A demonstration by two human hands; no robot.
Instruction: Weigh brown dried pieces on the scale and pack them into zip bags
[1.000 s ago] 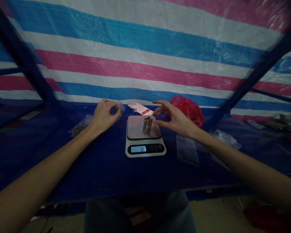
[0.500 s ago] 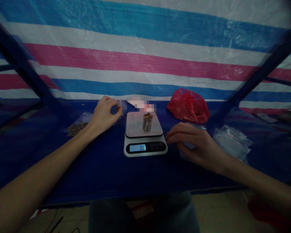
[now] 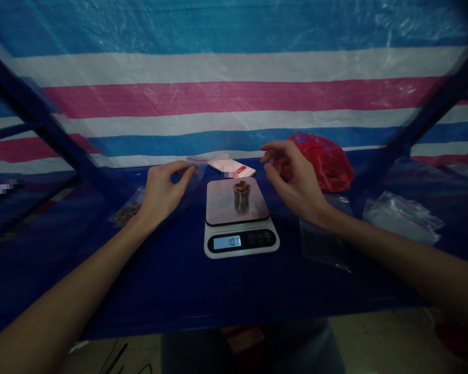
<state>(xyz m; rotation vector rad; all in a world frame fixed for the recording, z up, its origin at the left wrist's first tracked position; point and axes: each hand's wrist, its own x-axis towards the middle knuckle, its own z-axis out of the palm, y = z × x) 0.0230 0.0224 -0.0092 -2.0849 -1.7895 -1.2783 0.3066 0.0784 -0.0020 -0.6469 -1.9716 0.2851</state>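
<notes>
I am watching my left hand pinching the top edge of a small clear bag between thumb and fingers, just left of the scale. It is looking thin, limp and slippery, so I judge the stiffer sealed rim the best place to hold. My right hand is hovering half open and empty beside the little metal cup of brown bits on the platform.

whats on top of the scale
A small metal cup stands on the scale platform, heaped with brownish pieces; too dim to tell what they are. The cup's wall hides how deep they go. Neither hand touches it.
</notes>
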